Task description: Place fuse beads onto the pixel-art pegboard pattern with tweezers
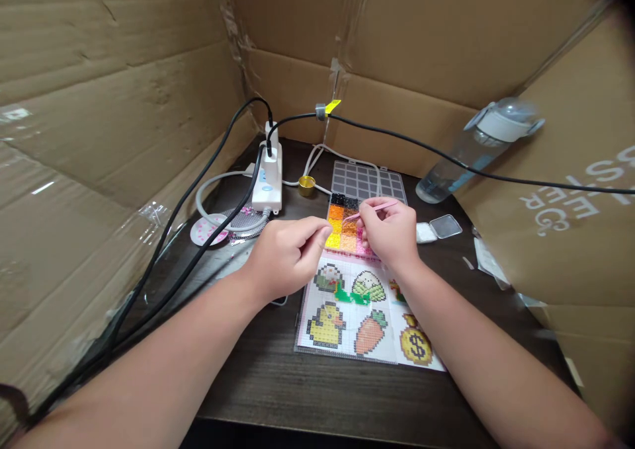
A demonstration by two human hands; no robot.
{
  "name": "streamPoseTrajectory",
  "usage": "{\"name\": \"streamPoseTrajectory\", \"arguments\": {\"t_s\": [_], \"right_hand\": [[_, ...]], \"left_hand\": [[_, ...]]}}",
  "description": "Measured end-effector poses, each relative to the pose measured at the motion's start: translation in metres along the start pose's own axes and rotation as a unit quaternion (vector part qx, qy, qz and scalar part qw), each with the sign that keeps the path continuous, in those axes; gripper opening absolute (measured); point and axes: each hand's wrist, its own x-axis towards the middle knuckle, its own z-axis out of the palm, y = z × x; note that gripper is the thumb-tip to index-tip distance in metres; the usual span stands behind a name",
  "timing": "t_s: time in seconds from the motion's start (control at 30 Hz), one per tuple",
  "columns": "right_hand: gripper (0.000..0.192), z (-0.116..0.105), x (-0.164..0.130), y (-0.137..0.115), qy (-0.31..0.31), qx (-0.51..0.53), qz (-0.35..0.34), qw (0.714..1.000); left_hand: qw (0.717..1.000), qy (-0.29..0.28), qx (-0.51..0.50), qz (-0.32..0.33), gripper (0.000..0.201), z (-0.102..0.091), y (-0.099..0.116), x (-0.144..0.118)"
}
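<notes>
Cardboard walls (124,105) enclose a dark wood-grain desk (278,376). Curled left hand (285,254), fingertips pinched, grip unclear, hovers beside the right hand (389,232), which pinches slim pink tweezers (373,208) over a clear compartmented bead box (347,224); a white pegboard with pixel pictures (362,320) lies just below both wrists.

Place: we sit at a home craft desk (307,396).
Signs: cardboard walls (124,105) all around, bead box (347,221) at 12 o'clock.

Centre frame: right hand (389,234) grips pink tweezers (372,209) over the bead box (347,224). Left hand (285,257), fingers curled, sits beside it, above the pattern sheet (364,317).
</notes>
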Motion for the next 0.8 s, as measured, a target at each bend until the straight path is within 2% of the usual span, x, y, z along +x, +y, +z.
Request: {"name": "streamPoseTrajectory", "arguments": {"t_s": [0.13,0.27,0.37,0.47,0.63,0.8], "right_hand": [[0.016,-0.003,-0.001,0.000,-0.013,0.009,0.014,1.000],[0.016,-0.014,-0.010,-0.016,-0.021,0.007,-0.012,1.000],[0.012,-0.027,-0.027,-0.032,-0.028,-0.024,-0.030,0.999],[0.010,-0.038,-0.054,-0.040,-0.067,-0.084,-0.051,0.993],[0.011,-0.037,-0.087,-0.028,-0.068,-0.091,-0.070,0.991],[0.013,-0.038,-0.083,-0.012,-0.108,-0.042,-0.093,0.989]], "left_hand": [[1.000,-0.001,0.000,0.001,0.015,0.001,0.000,0.000],[1.000,0.003,0.001,0.003,0.015,0.001,0.001,0.000],[1.000,-0.005,-0.005,0.004,0.016,0.000,0.002,-0.001],[1.000,-0.007,-0.012,0.007,0.017,0.000,0.004,-0.001],[1.000,0.001,-0.014,0.014,0.018,-0.001,0.005,-0.001],[1.000,0.000,-0.009,0.006,0.019,0.000,0.003,-0.001]]}}
